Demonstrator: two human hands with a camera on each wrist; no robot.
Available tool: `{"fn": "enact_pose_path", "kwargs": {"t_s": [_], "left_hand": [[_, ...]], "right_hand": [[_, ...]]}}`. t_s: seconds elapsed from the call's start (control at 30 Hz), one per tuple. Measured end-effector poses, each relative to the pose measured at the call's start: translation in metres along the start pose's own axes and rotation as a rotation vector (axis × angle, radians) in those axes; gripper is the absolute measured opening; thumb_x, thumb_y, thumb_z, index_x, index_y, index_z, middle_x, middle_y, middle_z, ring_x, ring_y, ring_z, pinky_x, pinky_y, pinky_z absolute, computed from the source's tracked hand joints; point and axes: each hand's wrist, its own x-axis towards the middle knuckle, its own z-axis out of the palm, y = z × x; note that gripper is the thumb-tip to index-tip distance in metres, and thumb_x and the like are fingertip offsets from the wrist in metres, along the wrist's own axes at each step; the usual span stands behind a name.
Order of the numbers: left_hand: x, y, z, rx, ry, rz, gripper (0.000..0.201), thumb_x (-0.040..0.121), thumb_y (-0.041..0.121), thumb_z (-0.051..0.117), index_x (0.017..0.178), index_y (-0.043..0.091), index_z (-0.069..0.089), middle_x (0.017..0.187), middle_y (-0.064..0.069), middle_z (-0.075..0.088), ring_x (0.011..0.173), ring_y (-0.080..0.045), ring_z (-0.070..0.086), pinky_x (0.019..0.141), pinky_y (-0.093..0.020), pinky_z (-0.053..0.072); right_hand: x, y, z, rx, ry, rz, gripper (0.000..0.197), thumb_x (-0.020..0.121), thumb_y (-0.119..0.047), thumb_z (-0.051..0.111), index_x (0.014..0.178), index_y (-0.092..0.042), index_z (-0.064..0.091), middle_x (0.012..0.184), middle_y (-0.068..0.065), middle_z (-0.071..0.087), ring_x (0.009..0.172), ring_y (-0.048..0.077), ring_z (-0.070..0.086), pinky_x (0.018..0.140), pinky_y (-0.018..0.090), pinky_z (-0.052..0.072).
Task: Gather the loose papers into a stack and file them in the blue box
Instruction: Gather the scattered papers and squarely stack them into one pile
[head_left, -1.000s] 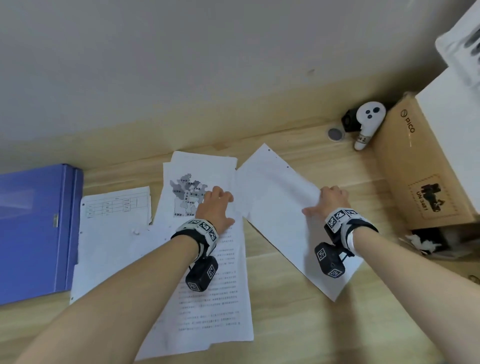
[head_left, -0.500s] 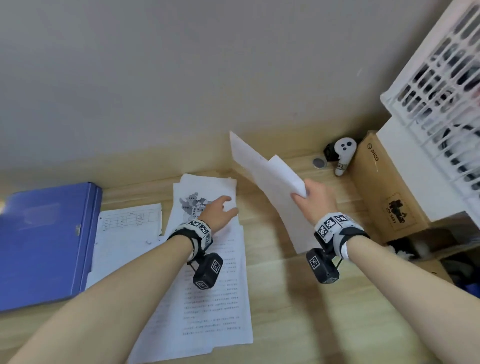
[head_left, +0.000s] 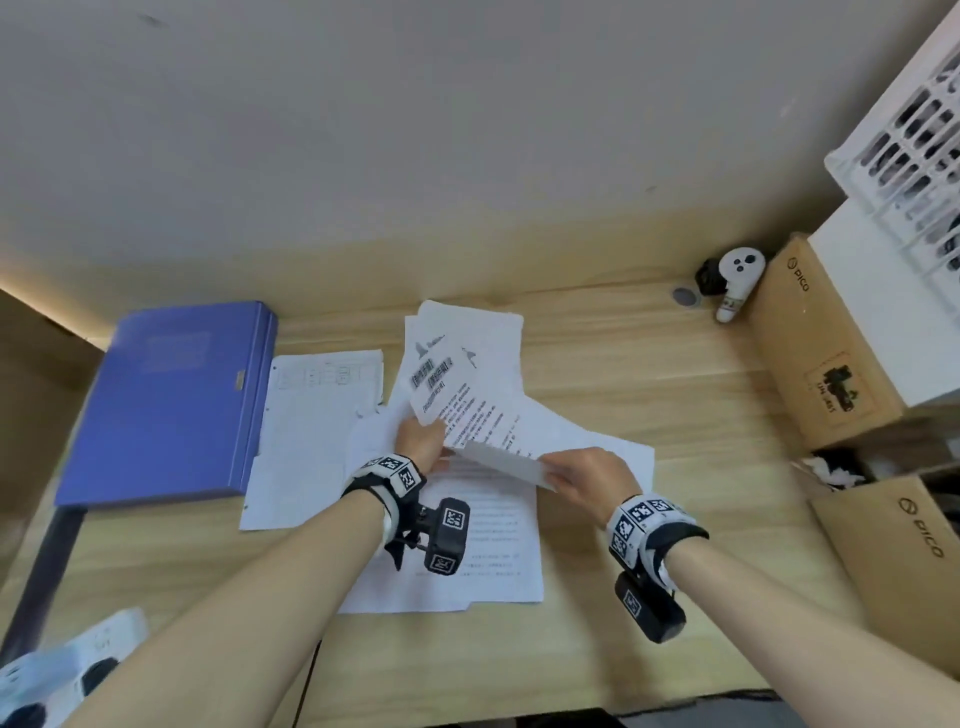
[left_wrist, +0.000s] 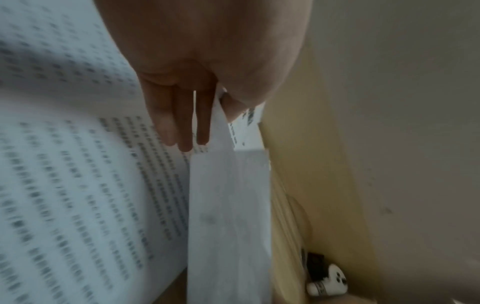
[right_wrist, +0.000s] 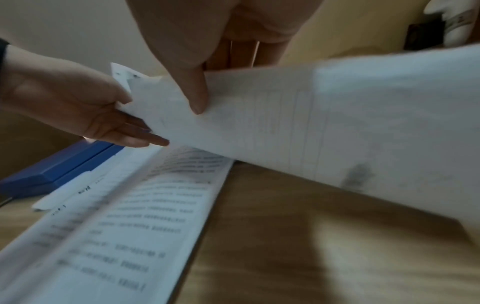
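Observation:
The blue box (head_left: 171, 400) lies closed at the left of the wooden desk (head_left: 649, 395); its edge (right_wrist: 64, 164) shows in the right wrist view. A sheet with a table (head_left: 322, 415) lies beside it. Printed pages (head_left: 483, 545) lie flat below my hands. My left hand (head_left: 421, 441) pinches lifted printed sheets (head_left: 462, 384) between thumb and fingers (left_wrist: 182, 123). My right hand (head_left: 576, 473) pinches a pale sheet (right_wrist: 285, 123) with the thumb on top, its corner meeting the left hand (right_wrist: 109, 119). Both hands hold the paper above the desk.
Two cardboard boxes (head_left: 826, 353) (head_left: 904, 551) stand at the right, a white crate (head_left: 914, 130) above them. A white controller (head_left: 735, 283) leans in the back right corner. A white power strip (head_left: 78, 654) sits at the lower left. The wall runs behind the desk.
My right hand picked the blank sheet off the right of the desk and carried it left to the left hand. The left hand, flat on the pages before, now holds lifted sheets.

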Motion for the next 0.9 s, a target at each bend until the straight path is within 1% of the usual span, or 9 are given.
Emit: {"fn": "enact_pose_path", "kwargs": {"t_s": [0.13, 0.2, 0.27, 0.37, 0.47, 0.6, 0.77, 0.83, 0.9], "left_hand": [[0.006, -0.031, -0.032, -0.07, 0.113, -0.042, 0.021, 0.098, 0.005, 0.044, 0.109, 0.008, 0.062, 0.109, -0.012, 0.07, 0.092, -0.028, 0.067, 0.072, -0.036, 0.058], [0.01, -0.038, -0.045, -0.084, 0.155, -0.034, 0.025, 0.098, 0.008, 0.046, 0.118, 0.005, 0.061, 0.114, -0.012, 0.068, 0.098, -0.029, 0.066, 0.083, -0.042, 0.057], [0.01, -0.041, -0.057, -0.074, 0.203, -0.014, 0.031, 0.099, 0.009, 0.047, 0.126, 0.002, 0.059, 0.12, -0.012, 0.065, 0.101, -0.028, 0.063, 0.09, -0.039, 0.053], [0.008, -0.043, -0.066, -0.06, 0.234, -0.004, 0.033, 0.099, 0.009, 0.047, 0.129, -0.001, 0.057, 0.123, -0.016, 0.064, 0.107, -0.032, 0.063, 0.087, -0.036, 0.05], [0.003, -0.041, -0.064, -0.017, 0.191, -0.012, 0.031, 0.099, 0.009, 0.048, 0.126, -0.004, 0.058, 0.119, -0.015, 0.064, 0.108, -0.031, 0.062, 0.087, -0.034, 0.049], [0.006, -0.05, -0.062, 0.124, 0.077, -0.068, 0.031, 0.098, 0.017, 0.053, 0.122, -0.001, 0.059, 0.12, -0.016, 0.066, 0.105, -0.031, 0.064, 0.092, -0.042, 0.053], [0.001, -0.062, -0.052, 0.102, 0.006, -0.105, 0.032, 0.097, 0.017, 0.058, 0.125, 0.001, 0.056, 0.12, -0.015, 0.065, 0.113, -0.033, 0.062, 0.096, -0.041, 0.051], [-0.007, -0.062, -0.04, 0.021, -0.01, -0.104, 0.027, 0.097, 0.016, 0.058, 0.122, 0.005, 0.058, 0.123, -0.014, 0.065, 0.114, -0.031, 0.063, 0.099, -0.045, 0.05], [-0.011, -0.065, -0.027, -0.006, -0.046, -0.083, 0.028, 0.097, 0.014, 0.058, 0.123, 0.006, 0.059, 0.126, -0.014, 0.065, 0.112, -0.028, 0.064, 0.097, -0.044, 0.052]], "right_hand": [[-0.018, 0.016, 0.014, 0.114, -0.091, 0.112, 0.016, 0.086, -0.037, 0.061, 0.091, -0.027, 0.074, 0.089, -0.012, 0.074, 0.086, 0.012, 0.066, 0.076, 0.029, 0.052], [-0.024, 0.021, 0.021, 0.158, -0.214, 0.131, 0.03, 0.082, -0.055, 0.06, 0.085, -0.029, 0.073, 0.082, -0.016, 0.071, 0.08, 0.006, 0.064, 0.072, 0.027, 0.052], [-0.028, 0.024, 0.028, 0.203, -0.29, 0.146, 0.045, 0.083, -0.065, 0.052, 0.073, -0.024, 0.067, 0.068, -0.013, 0.063, 0.065, 0.009, 0.057, 0.063, 0.028, 0.046], [-0.025, 0.032, 0.031, 0.325, -0.228, 0.211, 0.058, 0.085, -0.069, 0.039, 0.06, -0.018, 0.051, 0.058, -0.002, 0.051, 0.054, 0.019, 0.048, 0.058, 0.031, 0.039], [-0.013, 0.036, 0.021, 0.42, -0.104, 0.264, 0.047, 0.092, -0.058, 0.04, 0.079, -0.021, 0.065, 0.079, -0.001, 0.069, 0.074, 0.021, 0.065, 0.073, 0.036, 0.05], [0.015, 0.039, 0.004, 0.393, 0.006, 0.273, 0.028, 0.094, -0.043, 0.051, 0.106, -0.023, 0.066, 0.101, -0.005, 0.068, 0.089, 0.015, 0.063, 0.079, 0.034, 0.052], [0.043, 0.035, 0.004, 0.635, -0.056, 0.302, 0.052, 0.083, -0.055, 0.063, 0.122, -0.021, 0.059, 0.11, -0.006, 0.065, 0.098, 0.012, 0.062, 0.088, 0.033, 0.051], [0.047, 0.024, 0.009, 0.741, -0.13, 0.307, 0.058, 0.075, -0.059, 0.069, 0.121, -0.025, 0.058, 0.109, -0.008, 0.067, 0.099, 0.011, 0.065, 0.088, 0.033, 0.053], [0.05, 0.015, 0.012, 0.762, -0.172, 0.27, 0.04, 0.076, -0.046, 0.074, 0.11, -0.027, 0.063, 0.1, -0.01, 0.072, 0.091, 0.011, 0.07, 0.08, 0.032, 0.057]]}}
